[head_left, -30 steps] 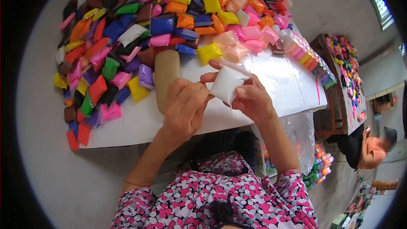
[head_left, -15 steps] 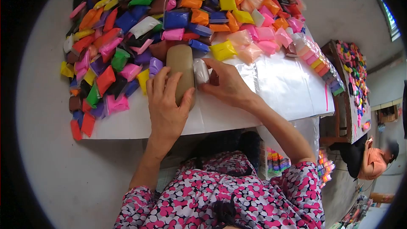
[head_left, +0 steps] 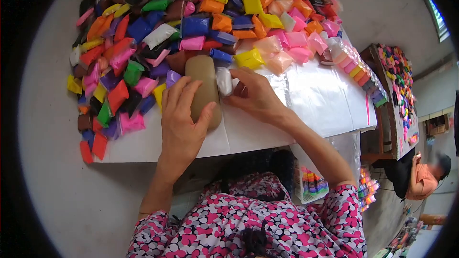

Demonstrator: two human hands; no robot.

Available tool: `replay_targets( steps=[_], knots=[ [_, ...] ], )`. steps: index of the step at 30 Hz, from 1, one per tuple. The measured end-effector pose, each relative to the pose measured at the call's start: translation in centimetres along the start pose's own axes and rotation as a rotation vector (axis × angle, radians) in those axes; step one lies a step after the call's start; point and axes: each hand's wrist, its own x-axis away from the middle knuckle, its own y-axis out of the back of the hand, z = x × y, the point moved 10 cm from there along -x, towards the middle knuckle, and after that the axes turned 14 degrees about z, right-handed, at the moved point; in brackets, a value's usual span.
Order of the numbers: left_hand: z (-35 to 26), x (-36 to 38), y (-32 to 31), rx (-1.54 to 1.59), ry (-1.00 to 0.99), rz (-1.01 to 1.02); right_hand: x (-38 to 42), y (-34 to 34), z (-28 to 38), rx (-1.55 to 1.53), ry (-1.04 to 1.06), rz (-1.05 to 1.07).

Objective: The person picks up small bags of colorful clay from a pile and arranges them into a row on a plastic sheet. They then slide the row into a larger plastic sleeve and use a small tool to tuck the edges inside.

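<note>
My left hand [head_left: 181, 117] lies flat with its fingers over the lower end of a tan oblong block [head_left: 203, 88] on the white table [head_left: 267, 131]. Beside it my right hand [head_left: 256, 95] pinches a small white packet [head_left: 224, 81] and holds it against the block's right side. A big heap of small coloured packets [head_left: 191, 24] covers the far half of the table, just beyond both hands.
A clear plastic sheet [head_left: 318, 91] lies on the table's right part, with a row of packed colour blocks [head_left: 356, 71] along its far right edge. A second table with coloured pieces [head_left: 399, 81] stands right. Another person [head_left: 423, 174] sits at lower right.
A second ago both hands held the white packet up over the table. They have gone down: the left hand onto the tan block, the right hand pressing the packet against its side.
</note>
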Motion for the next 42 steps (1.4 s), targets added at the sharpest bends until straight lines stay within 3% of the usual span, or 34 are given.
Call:
replay_targets(
  steps=[8, 11, 14, 20, 24, 34, 42],
  knots=[
    [-1.0, -0.4, -1.2, -0.071, -0.044, 0.03, -0.3, 0.0, 0.6, 0.151, 0.071, -0.011],
    [-1.9, -1.3, -0.7, -0.107, -0.123, 0.027, -0.4, -0.1, 0.2, 0.103, 0.104, -0.018],
    [-2.9, -2.9, -1.8, -0.074, -0.28, 0.163, -0.4, -0.1, -0.3, 0.115, 0.136, -0.049],
    [-2.2, -3.1, -4.2, -0.143, -0.295, 0.168, -0.1, -0.1, -0.4, 0.18, 0.26, -0.094],
    [-2.5, -3.2, -3.9, -0.119, -0.274, 0.172, 0.5, 0.5, -0.5, 0.108, 0.112, -0.101],
    [-2.3, -3.4, -4.3, -0.121, -0.312, 0.153, 0.8, 0.2, -0.4, 0.181, 0.192, -0.165],
    [-2.7, -3.2, -3.9, -0.168, -0.336, 0.117, 2.7, 1.5, 0.6, 0.234, 0.002, -0.04]
  ],
)
